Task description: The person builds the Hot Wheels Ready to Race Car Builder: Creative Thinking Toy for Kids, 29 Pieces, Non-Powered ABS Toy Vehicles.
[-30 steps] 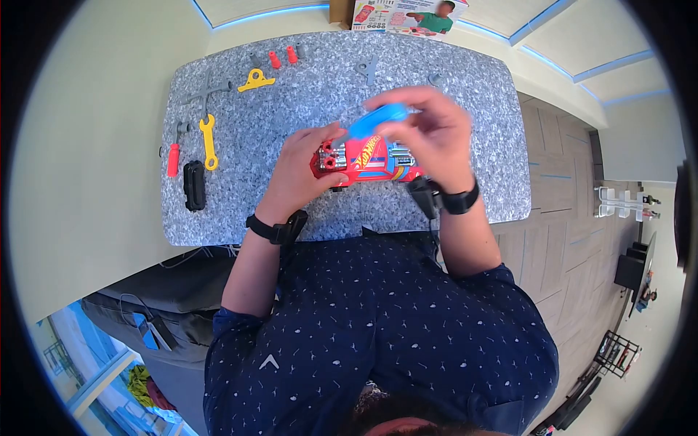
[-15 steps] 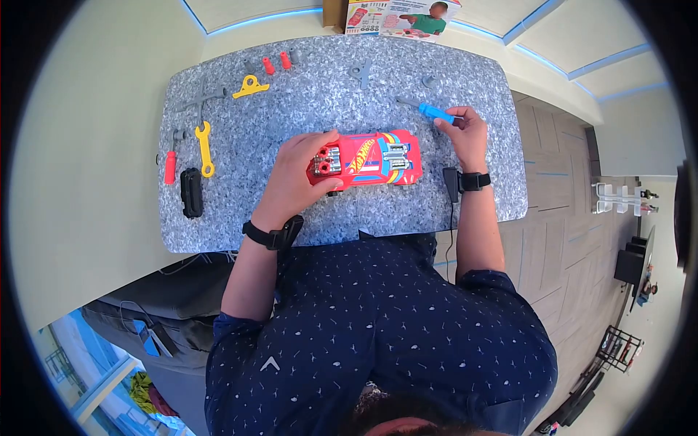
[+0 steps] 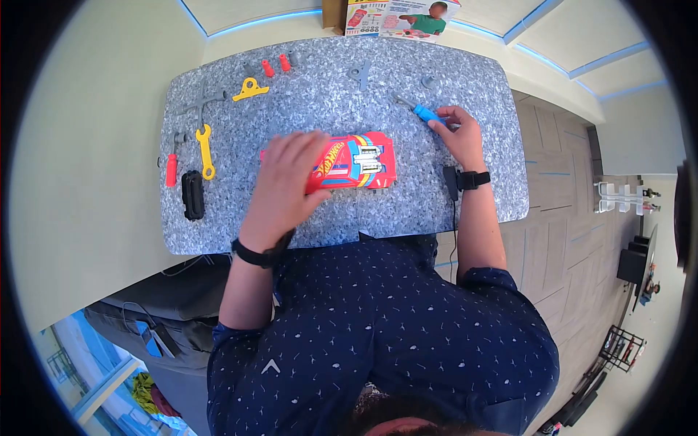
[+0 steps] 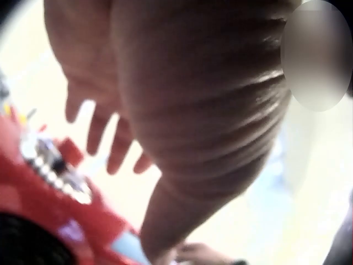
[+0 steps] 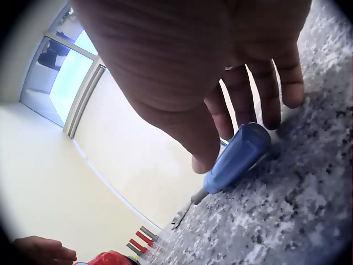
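A red toy car with yellow and blue stripes stands on the speckled table. My left hand is over its left end and hides that part; in the left wrist view its fingers are spread and extended beside the car's chrome engine. To the right, a toy screwdriver with a blue handle and grey shaft lies on the tabletop. My right hand is right at the handle's end. In the right wrist view, the thumb and loosely extended fingers flank the blue handle without curling round it.
On the left lie a yellow wrench, a grey cross-shaped tool, a red-handled tool and a black part. Toward the back are a yellow piece, red pegs and a grey piece. A picture box stands behind.
My right hand has carried the screwdriver from over the car to the table's right side and let go of it. The car has slid left along with my left hand.
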Tool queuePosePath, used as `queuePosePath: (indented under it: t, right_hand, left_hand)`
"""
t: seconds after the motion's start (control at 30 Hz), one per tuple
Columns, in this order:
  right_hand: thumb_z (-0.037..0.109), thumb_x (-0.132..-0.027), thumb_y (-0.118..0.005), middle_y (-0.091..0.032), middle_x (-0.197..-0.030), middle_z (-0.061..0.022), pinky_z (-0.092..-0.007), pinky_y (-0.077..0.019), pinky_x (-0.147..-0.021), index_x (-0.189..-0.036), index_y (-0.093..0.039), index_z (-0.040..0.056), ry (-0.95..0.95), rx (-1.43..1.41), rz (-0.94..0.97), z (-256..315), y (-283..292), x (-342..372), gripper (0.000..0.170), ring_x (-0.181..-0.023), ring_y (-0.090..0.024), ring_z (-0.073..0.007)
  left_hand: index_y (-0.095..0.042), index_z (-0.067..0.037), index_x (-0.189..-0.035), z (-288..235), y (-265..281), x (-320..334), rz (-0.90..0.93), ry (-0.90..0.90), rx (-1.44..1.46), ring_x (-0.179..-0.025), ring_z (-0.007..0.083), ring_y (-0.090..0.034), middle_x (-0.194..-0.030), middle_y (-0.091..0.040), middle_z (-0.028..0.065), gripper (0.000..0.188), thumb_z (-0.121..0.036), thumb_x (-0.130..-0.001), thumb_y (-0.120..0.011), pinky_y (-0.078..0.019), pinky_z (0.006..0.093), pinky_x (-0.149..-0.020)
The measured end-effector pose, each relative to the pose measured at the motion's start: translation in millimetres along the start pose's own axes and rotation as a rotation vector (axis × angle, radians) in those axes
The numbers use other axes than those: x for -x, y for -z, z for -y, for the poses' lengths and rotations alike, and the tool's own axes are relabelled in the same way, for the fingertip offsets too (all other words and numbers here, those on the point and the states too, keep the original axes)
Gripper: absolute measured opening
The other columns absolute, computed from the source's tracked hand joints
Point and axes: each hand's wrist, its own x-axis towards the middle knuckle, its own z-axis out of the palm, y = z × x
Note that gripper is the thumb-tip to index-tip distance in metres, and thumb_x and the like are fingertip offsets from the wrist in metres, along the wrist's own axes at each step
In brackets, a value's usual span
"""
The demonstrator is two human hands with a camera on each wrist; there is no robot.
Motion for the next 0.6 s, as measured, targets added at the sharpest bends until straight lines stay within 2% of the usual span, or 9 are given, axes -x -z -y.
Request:
queuePosePath:
  t: [0.03, 0.17, 0.23, 0.33, 0.47, 0.53, 0.57, 0.6]
  right_hand:
    - [0.021, -0.087, -0.098, -0.083, -0.113, -0.0112, -0.0400, -0.0621, -0.087, -0.118, -0.082, 0.0046, 0.000, 0.009, -0.018, 2.3, 0.5, -2.4, 0.039, -0.098, -0.078, -0.0252]
    - [0.022, -0.090, -0.094, -0.082, -0.120, -0.0152, -0.0451, -0.0612, -0.094, -0.118, -0.082, 0.0050, 0.289, 0.028, -0.069, 43.8, -3.6, -13.0, 0.035, -0.108, -0.077, -0.0341]
    - [0.020, -0.091, -0.093, -0.081, -0.123, -0.0172, -0.0479, -0.0607, -0.096, -0.121, -0.082, 0.0056, 0.501, 0.024, -0.043, 58.7, -21.7, -29.8, 0.035, -0.113, -0.076, -0.0382]
    - [0.020, -0.093, -0.090, -0.080, -0.125, -0.0196, -0.0513, -0.0598, -0.101, -0.127, -0.079, 0.0059, 0.601, 0.140, 0.034, 84.2, -54.2, -44.4, 0.038, -0.118, -0.073, -0.0434]
    - [0.028, -0.095, -0.088, -0.078, -0.129, -0.0209, -0.0542, -0.0595, -0.105, -0.135, -0.076, 0.0078, 0.433, 0.324, 0.132, 103.4, -102.9, -66.7, 0.046, -0.124, -0.071, -0.0457]
    - [0.030, -0.096, -0.088, -0.076, -0.132, -0.0224, -0.0543, -0.0582, -0.107, -0.141, -0.075, 0.0100, 0.364, 0.483, 0.174, 113.0, -116.6, -75.0, 0.051, -0.126, -0.070, -0.0470]
    - [0.031, -0.095, -0.089, -0.074, -0.135, -0.0223, -0.0545, -0.0578, -0.109, -0.142, -0.075, 0.0116, 0.338, 0.530, 0.186, 113.0, -123.0, -78.2, 0.053, -0.126, -0.068, -0.0503]
    - [0.031, -0.095, -0.088, -0.073, -0.135, -0.0226, -0.0551, -0.0587, -0.107, -0.137, -0.077, 0.0127, 0.354, 0.523, 0.184, 112.0, -127.5, -79.9, 0.048, -0.128, -0.068, -0.0487]
  left_hand:
    - [-0.058, -0.009, -0.163, -11.1, -5.5, -2.1, 0.027, -0.014, -0.015, -0.155, 0.0381, -0.051, -0.166, -0.058, 0.0127, 0.099, -0.020, -0.074, -0.100, -0.0320, 0.0596, -0.135]
    - [-0.057, -0.012, -0.164, -33.9, -41.5, -11.5, 0.067, -0.050, -0.146, -0.161, 0.0378, -0.044, -0.172, -0.050, 0.0105, 0.105, -0.021, -0.069, -0.102, -0.0264, 0.0688, -0.135]
    - [-0.058, -0.013, -0.163, -30.5, -66.3, -15.2, 0.026, -0.027, -0.267, -0.159, 0.0369, -0.045, -0.170, -0.051, 0.0096, 0.098, -0.020, -0.074, -0.099, -0.0267, 0.0736, -0.133]
    - [-0.060, -0.013, -0.161, -29.3, -78.6, -20.9, -0.008, 0.002, -0.350, -0.155, 0.0359, -0.049, -0.165, -0.054, 0.0085, 0.080, -0.017, -0.086, -0.088, -0.0281, 0.0790, -0.129]
    - [-0.063, -0.013, -0.157, -34.7, -72.5, -21.9, 0.011, 0.056, -0.389, -0.149, 0.0355, -0.052, -0.159, -0.058, 0.0081, 0.057, -0.014, -0.100, -0.069, -0.0307, 0.0834, -0.123]
    - [-0.064, -0.012, -0.155, -38.4, -75.5, -17.2, -0.020, 0.079, -0.477, -0.147, 0.0362, -0.054, -0.157, -0.059, 0.0085, 0.054, -0.013, -0.101, -0.066, -0.0308, 0.0836, -0.123]
    - [-0.065, -0.011, -0.155, -38.7, -76.8, -13.6, -0.034, 0.091, -0.519, -0.146, 0.0365, -0.054, -0.156, -0.060, 0.0087, 0.053, -0.013, -0.102, -0.064, -0.0309, 0.0837, -0.123]
    - [-0.065, -0.010, -0.154, -37.4, -76.3, -10.5, -0.063, 0.076, -0.545, -0.145, 0.0366, -0.055, -0.154, -0.060, 0.0089, 0.053, -0.012, -0.101, -0.065, -0.0311, 0.0838, -0.122]
